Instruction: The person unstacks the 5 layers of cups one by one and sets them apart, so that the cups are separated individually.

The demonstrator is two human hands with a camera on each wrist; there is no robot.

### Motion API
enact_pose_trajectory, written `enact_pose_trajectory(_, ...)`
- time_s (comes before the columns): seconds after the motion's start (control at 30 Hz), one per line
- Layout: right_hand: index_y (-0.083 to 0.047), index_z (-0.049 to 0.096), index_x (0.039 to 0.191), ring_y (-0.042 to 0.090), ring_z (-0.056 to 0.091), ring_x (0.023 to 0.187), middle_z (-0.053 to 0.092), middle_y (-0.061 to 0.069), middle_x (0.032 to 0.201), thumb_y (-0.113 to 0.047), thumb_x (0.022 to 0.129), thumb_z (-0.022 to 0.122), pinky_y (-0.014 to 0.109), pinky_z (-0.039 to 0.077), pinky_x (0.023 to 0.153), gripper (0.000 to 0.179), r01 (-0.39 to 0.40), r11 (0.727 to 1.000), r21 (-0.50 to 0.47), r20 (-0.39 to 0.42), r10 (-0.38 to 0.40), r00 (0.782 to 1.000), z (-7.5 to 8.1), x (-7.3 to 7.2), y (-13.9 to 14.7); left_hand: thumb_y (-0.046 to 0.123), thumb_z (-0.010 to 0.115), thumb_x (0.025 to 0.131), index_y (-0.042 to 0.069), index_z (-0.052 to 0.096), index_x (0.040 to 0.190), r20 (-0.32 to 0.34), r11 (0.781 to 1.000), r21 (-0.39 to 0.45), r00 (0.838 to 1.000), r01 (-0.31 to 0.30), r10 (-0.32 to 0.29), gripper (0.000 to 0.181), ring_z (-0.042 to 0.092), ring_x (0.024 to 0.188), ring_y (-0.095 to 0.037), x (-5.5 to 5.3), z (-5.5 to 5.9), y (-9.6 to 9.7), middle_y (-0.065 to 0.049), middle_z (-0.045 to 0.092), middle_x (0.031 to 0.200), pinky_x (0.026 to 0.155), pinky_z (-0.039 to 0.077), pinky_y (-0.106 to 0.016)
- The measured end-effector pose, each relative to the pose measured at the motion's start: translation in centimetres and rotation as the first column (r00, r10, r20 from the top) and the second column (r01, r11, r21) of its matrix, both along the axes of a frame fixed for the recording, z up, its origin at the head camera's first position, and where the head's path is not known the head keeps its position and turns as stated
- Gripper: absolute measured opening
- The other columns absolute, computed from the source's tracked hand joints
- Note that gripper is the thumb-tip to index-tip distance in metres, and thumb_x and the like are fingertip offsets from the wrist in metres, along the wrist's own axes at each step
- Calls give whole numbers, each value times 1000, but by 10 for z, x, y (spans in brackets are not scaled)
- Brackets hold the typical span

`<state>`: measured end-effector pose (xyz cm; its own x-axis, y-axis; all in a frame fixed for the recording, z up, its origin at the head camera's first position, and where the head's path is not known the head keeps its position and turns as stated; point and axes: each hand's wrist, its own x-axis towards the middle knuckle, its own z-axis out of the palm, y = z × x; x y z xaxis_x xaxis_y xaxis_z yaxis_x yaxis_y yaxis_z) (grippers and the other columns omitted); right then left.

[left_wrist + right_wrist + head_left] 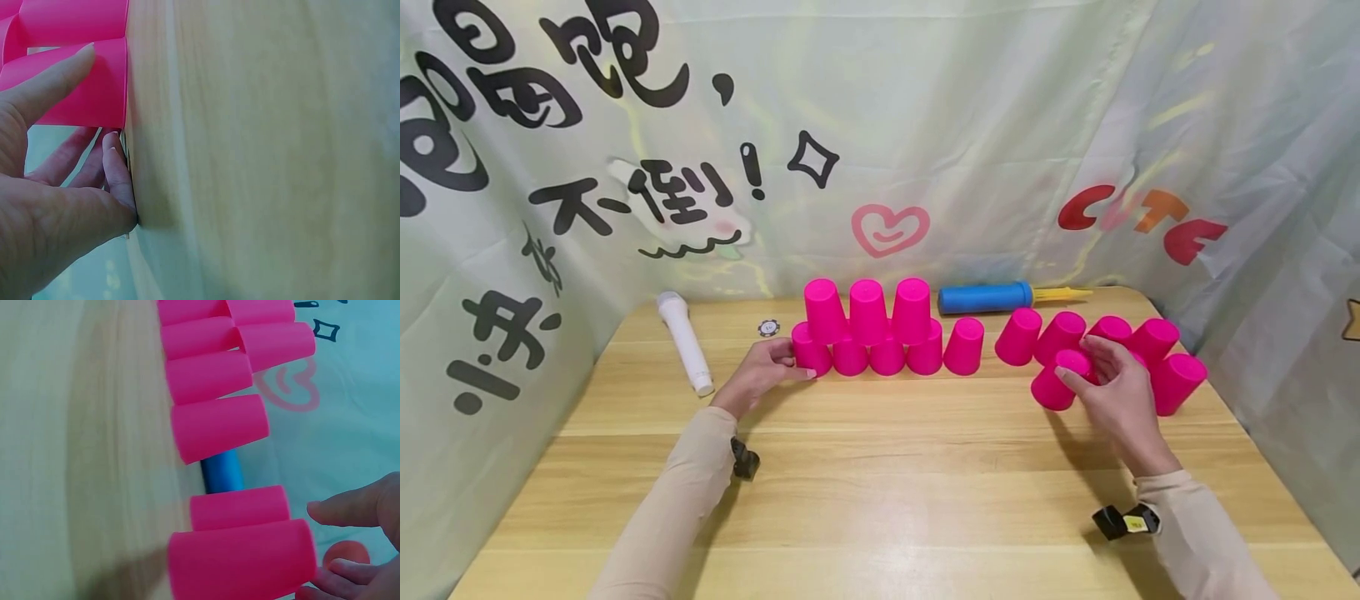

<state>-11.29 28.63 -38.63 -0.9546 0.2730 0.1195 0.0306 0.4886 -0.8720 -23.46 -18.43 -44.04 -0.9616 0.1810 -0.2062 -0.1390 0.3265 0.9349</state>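
Observation:
At the left end of a row of upside-down pink cups, my left hand [762,375] holds the leftmost bottom cup [812,350]. Its thumb [65,81] lies across that cup's front, while the fingers reach to its side and partly behind it. Three pink cups [867,312] stand on top of this row. On the right, my right hand [1116,396] is spread beside the top of a front pink cup [244,559], fingertips at its edge; firm contact is unclear. Several more upside-down cups [1180,383] cluster behind and beside this hand, partly hidden by it.
A white microphone [685,343] lies at the left of the wooden table [880,500], near a small round chip [769,328]. Behind the cups lies a blue pump [985,297] with a yellow end. A printed curtain [985,125] hangs along the table's back.

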Motion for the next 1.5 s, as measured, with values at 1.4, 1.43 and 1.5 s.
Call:
enact_pose_trajectory(1.4,-4,42,151,35,47,136,48,14,149,-27,87,82,47,41,111,79,-349,933,-89,-60,345,937,33,-78,-147,1,85,79,-1,61,134,8,1000,3,1000,-1,1,61,53,101,-24,1,1,-2,-14,67,125,92,42,-34)
enact_pose_trajectory(1.43,-4,41,151,35,48,135,49,14,148,-27,87,82,46,41,111,79,-346,934,-90,-60,342,938,33,-79,-149,1,85,78,-1,61,134,9,1000,2,1000,-1,1,60,53,101,-24,0,0,-2,-14,67,125,92,42,-34)
enact_pose_trajectory(1.5,-4,42,151,35,50,133,51,15,146,-26,87,82,46,41,110,79,-339,936,-92,-61,334,940,33,-82,-154,0,85,78,0,62,133,13,1000,5,1000,-5,5,60,53,100,-24,0,-1,-2,-14,67,124,92,42,-34)
